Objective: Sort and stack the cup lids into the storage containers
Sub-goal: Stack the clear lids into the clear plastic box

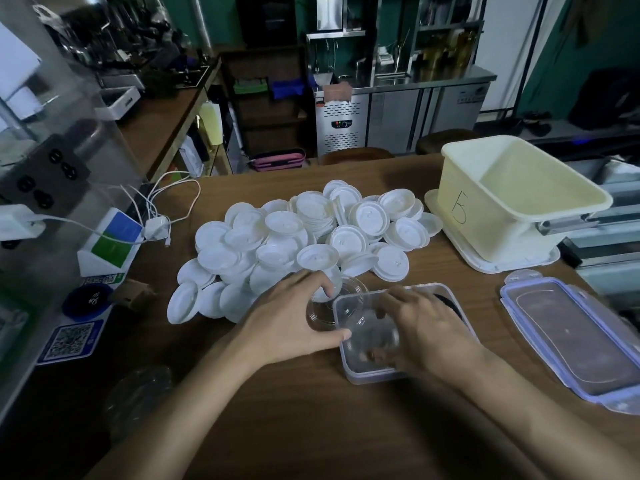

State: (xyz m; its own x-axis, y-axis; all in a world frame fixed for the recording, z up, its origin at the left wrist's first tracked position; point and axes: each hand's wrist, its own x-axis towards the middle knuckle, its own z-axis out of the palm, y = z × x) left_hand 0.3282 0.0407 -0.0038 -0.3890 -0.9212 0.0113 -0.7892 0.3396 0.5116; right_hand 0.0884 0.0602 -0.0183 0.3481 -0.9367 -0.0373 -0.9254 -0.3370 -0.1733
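A big heap of white cup lids (298, 233) covers the middle of the wooden table (311, 427). In front of it stands a small clear storage container (349, 372). My left hand (294, 317) grips a clear dome lid (323, 311) at the container's left edge, thumb and fingers curled round it. Reaching into the container, my right hand (420, 323) holds another clear lid (372, 332) with curled fingers. A cream bin (512, 199) marked with a handwritten character sits at the back right on its own lid.
The clear container's clip-on cover (575, 341) lies flat to the right. White charger cables (162, 209) and QR code stands (110, 244) occupy the table's left side. A crumpled clear plastic bag (138, 396) lies at the front left. Metal rails run along the right edge.
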